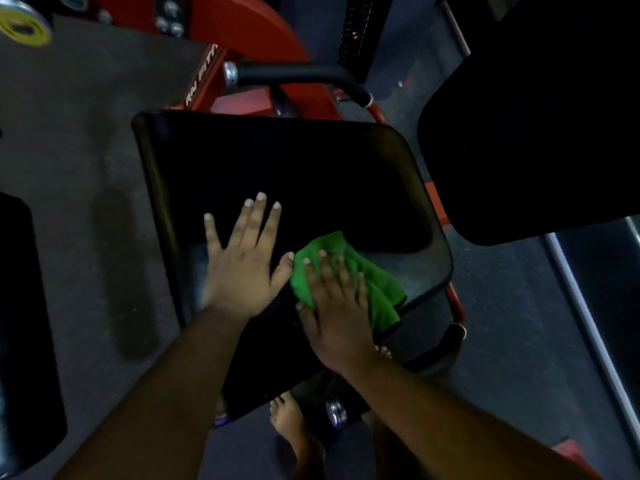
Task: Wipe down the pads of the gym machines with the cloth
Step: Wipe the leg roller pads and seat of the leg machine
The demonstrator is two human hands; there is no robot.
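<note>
A wide black seat pad of a red-framed gym machine fills the middle of the head view. My left hand lies flat on the pad's near left part, fingers spread and straight. Just to its right, my right hand presses a crumpled green cloth onto the pad with straight fingers. The cloth sticks out past the fingertips and toward the pad's right edge. The pad surface near the cloth looks greyish and smeared.
A second black pad hangs at the upper right, close above the seat's right side. A black handle bar and the red frame lie behind the seat. Another black pad stands at the left edge. Bare feet stand on grey floor below.
</note>
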